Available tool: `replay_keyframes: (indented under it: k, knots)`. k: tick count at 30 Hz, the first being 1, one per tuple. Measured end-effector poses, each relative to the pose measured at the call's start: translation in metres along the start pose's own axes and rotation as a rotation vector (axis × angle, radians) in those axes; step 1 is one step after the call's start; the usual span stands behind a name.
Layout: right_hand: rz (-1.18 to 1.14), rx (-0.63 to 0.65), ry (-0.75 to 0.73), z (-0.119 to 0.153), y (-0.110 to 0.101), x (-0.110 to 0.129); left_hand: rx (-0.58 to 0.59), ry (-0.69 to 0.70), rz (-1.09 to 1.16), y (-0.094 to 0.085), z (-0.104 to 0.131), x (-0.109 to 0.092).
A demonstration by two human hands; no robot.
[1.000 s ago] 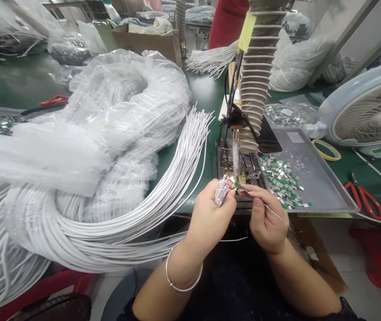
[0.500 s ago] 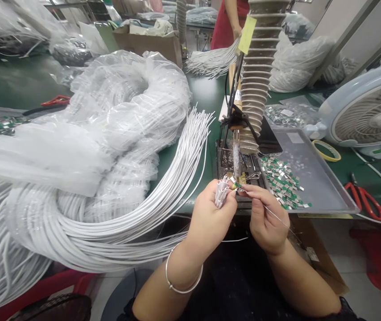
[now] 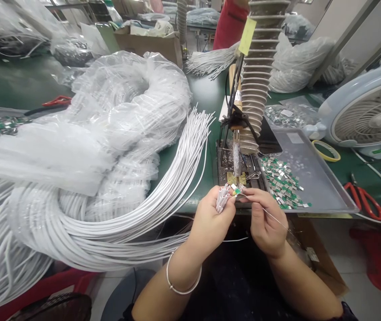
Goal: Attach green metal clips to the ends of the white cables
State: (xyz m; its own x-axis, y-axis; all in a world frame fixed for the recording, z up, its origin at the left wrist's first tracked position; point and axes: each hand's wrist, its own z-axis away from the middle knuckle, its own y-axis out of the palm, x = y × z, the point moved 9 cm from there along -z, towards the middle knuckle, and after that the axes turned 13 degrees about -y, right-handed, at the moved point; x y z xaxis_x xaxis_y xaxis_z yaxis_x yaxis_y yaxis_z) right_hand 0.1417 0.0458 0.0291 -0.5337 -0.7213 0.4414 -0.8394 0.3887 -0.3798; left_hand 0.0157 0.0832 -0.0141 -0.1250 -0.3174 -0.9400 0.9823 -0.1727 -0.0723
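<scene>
My left hand is closed around a bundle of white cable ends. A small metal connector with a green board sits at its thumb and fingertips, just under the tip of an upright soldering iron. Pinched in my right hand is a thin solder wire, its front end close to the connector. Whether the iron's tip touches the connector I cannot make out. The long white cables sweep in from the left toward my left wrist.
A grey tray holds many small connectors on the right. Red-handled scissors, a yellow tape ring and a fan stand beyond it. A ribbed duct hangs behind the iron. Plastic-wrapped cable coils cover the left.
Both hands have come down slightly, bringing the connector lower beneath the iron's tip. At the back, a co-worker's hand has left the white cable bundle.
</scene>
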Motion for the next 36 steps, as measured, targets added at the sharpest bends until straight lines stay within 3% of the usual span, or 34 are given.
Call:
replay_keyframes:
  k: [5,8,11,14,18,26,31,33,36]
  knots:
    - [-0.004,0.036,0.002,0.001,0.000,0.001,0.157,0.027,0.027,0.009,0.002,0.008]
    - [-0.006,0.073,-0.010,0.002,0.001,0.003,0.222,-0.067,0.113,0.013,0.001,0.021]
    - [0.015,0.095,-0.007,0.006,-0.002,0.003,0.186,-0.171,0.273,0.008,-0.002,0.033]
    - [0.026,0.138,-0.011,0.013,-0.004,0.003,0.104,-0.187,0.401,-0.002,-0.003,0.038]
    - [0.040,0.227,-0.017,0.020,-0.009,0.004,0.029,-0.138,0.313,-0.013,0.000,0.039]
    - [0.153,0.130,-0.016,0.014,-0.045,-0.001,0.433,-0.198,0.204,0.021,0.007,0.054]
    - [0.278,0.012,0.078,0.004,-0.076,-0.024,0.671,-0.269,0.340,0.047,0.016,0.064]
    - [0.377,0.050,0.167,-0.001,-0.085,-0.041,0.719,-0.302,0.352,0.055,0.019,0.070]
    - [0.510,0.219,0.228,-0.007,-0.086,-0.065,0.641,-0.214,0.211,0.050,0.014,0.071]
